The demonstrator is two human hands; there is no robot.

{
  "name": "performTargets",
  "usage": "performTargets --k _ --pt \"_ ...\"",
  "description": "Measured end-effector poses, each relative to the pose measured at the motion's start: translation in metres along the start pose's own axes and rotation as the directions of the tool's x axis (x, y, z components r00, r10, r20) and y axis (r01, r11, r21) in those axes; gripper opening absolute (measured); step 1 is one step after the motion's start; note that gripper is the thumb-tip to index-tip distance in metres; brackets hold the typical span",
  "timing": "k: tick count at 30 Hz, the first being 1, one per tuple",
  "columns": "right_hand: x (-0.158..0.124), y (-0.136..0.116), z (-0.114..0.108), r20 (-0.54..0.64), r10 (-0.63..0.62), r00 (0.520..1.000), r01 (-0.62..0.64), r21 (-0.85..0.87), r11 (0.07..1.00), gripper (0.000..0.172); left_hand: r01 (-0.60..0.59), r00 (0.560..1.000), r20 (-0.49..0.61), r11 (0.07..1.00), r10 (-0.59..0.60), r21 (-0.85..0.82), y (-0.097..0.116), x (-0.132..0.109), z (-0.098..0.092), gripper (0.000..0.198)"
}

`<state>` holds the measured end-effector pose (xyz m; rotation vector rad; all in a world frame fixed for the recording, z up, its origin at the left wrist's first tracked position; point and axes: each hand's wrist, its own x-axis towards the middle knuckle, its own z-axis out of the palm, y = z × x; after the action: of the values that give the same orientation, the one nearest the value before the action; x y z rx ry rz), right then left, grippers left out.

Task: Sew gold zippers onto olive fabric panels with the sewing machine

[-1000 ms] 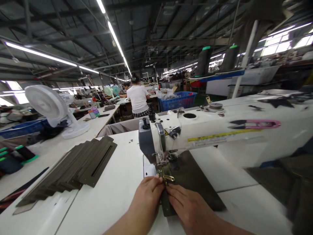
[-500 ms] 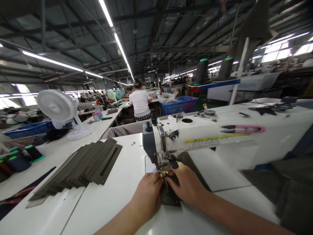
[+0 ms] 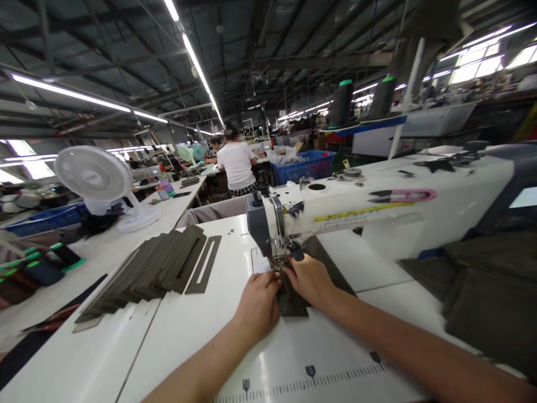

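A dark olive slotted-looking fabric piece (image 3: 296, 309) lies under the needle of a white sewing machine (image 3: 277, 224), with a thin brassy strip along its middle. My left hand (image 3: 258, 302) is closed, its fingertips at the left edge of that piece close to the presser foot. On the other side, my right hand (image 3: 312, 280) is also closed, thumb and fingers pinching at the strip and fabric by the foot. The fingertips of both hands are partly hidden. Behind my right hand, more olive fabric (image 3: 331, 263) stretches back under the machine arm.
A fanned stack of olive slotted pieces (image 3: 146, 268) lies left, with one single slotted piece (image 3: 204, 266) beside it. Pink thread snips (image 3: 413, 195) rest on the machine arm. A white fan (image 3: 94, 173), thread cones (image 3: 44, 266) and a person in white (image 3: 237, 165) are beyond.
The view has shifted, showing a ruler scale along the near table edge. One slotted piece now lies apart from the stack. Both hands stay by the presser foot, the right one flatter.
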<state>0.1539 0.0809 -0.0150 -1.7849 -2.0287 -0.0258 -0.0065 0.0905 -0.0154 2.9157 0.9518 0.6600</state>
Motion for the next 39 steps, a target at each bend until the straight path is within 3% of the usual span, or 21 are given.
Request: performTargets --k 2,4,6,16,29,33,36,39 --pt "-0.022 0.002 -0.005 -0.002 -0.205 0.979 0.205 0.054 0.977 0.025 0.034 0.998 -0.047 0.999 -0.032 0.031 0.003 -0.004 0.0 0.037" --pt "-0.042 0.005 -0.007 -0.035 -0.382 0.924 0.383 0.127 0.915 0.035 0.042 0.995 -0.088 0.998 -0.038 0.043 0.005 -0.008 0.001 0.037" --pt "-0.055 0.007 -0.007 -0.07 -0.444 0.893 0.45 0.166 0.878 0.043 0.0 0.995 -0.102 1.0 0.002 0.016 0.006 -0.01 0.003 0.034" --pt "-0.041 0.008 -0.005 -0.103 -0.485 0.868 0.496 0.164 0.853 0.036 -0.119 0.99 -0.078 0.993 0.118 -0.011 -0.001 -0.008 0.005 0.036" --pt "-0.021 0.015 0.005 -0.127 -0.459 0.879 0.476 0.195 0.858 0.036 -0.062 0.995 -0.078 0.996 0.058 -0.06 -0.019 0.01 0.013 0.025" --pt "-0.024 0.015 0.006 -0.163 -0.421 0.892 0.446 0.163 0.88 0.032 -0.05 0.998 -0.041 0.995 0.046 -0.083 -0.021 0.006 0.006 0.031" --pt "-0.017 0.013 -0.005 -0.051 -0.344 0.937 0.348 0.155 0.925 0.022 -0.053 0.999 -0.013 0.994 0.053 -0.094 -0.019 0.003 -0.005 0.035" --pt "0.004 0.013 -0.022 0.065 -0.225 0.972 0.213 0.155 0.965 0.018 0.018 1.0 -0.024 1.0 -0.018 0.014 -0.017 0.008 -0.01 0.025"
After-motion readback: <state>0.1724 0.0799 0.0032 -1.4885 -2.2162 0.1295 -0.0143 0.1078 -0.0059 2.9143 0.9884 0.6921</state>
